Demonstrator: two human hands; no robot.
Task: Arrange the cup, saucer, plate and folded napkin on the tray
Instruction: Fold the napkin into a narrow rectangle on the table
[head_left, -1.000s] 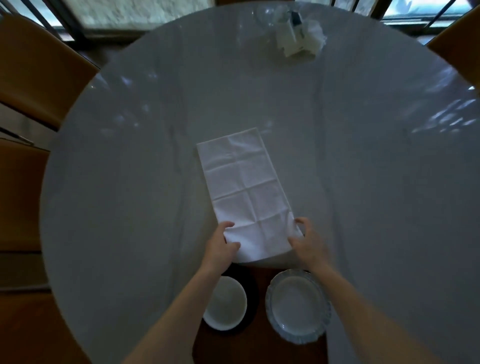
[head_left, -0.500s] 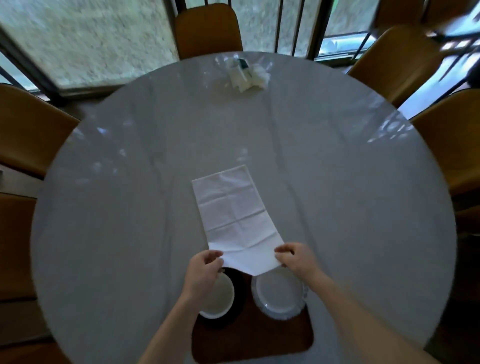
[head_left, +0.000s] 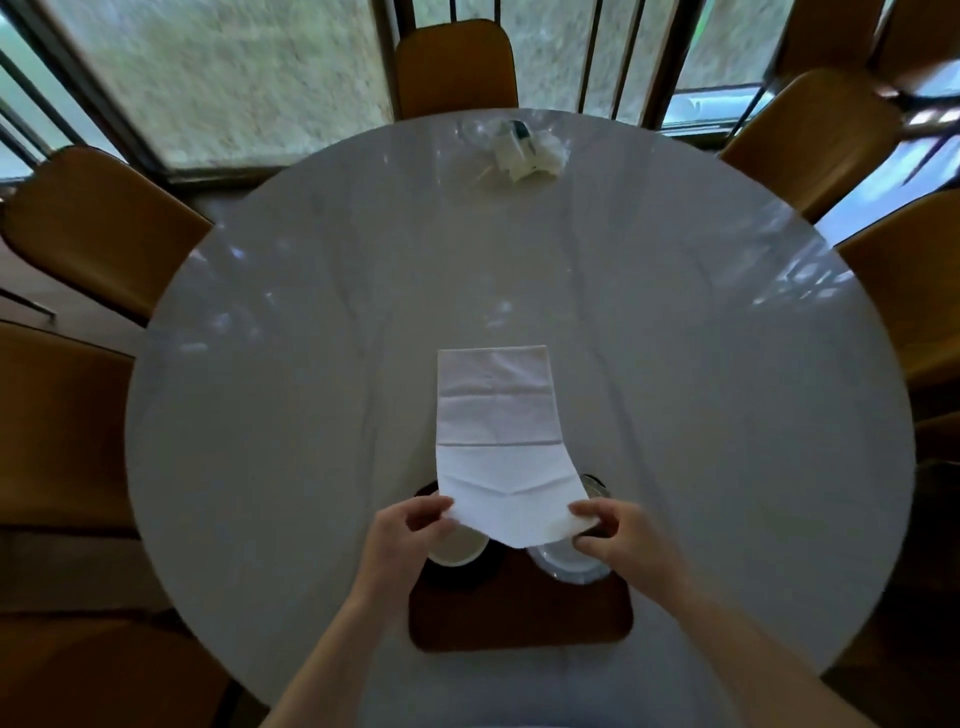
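A long white napkin (head_left: 496, 415), creased into panels, lies on the round table with its near end lifted. My left hand (head_left: 402, 530) pinches its near left corner and my right hand (head_left: 621, 535) pinches its near right corner. Under that raised end sits a dark brown tray (head_left: 519, 618) at the table's near edge. On the tray's left a white cup (head_left: 460, 551) stands on a dark saucer (head_left: 470, 574), partly hidden by my left hand. On the tray's right a patterned plate (head_left: 571, 566) shows below the napkin.
The white round table (head_left: 311, 415) is ringed by brown chairs (head_left: 457, 67). A cluster of small white items and glassware (head_left: 514, 150) sits at the far edge. Windows run behind.
The view has pulled back and up. My hands have lifted the napkin's near end off the table and drawn it toward me, over the cup and plate; the napkin now lies straighter.
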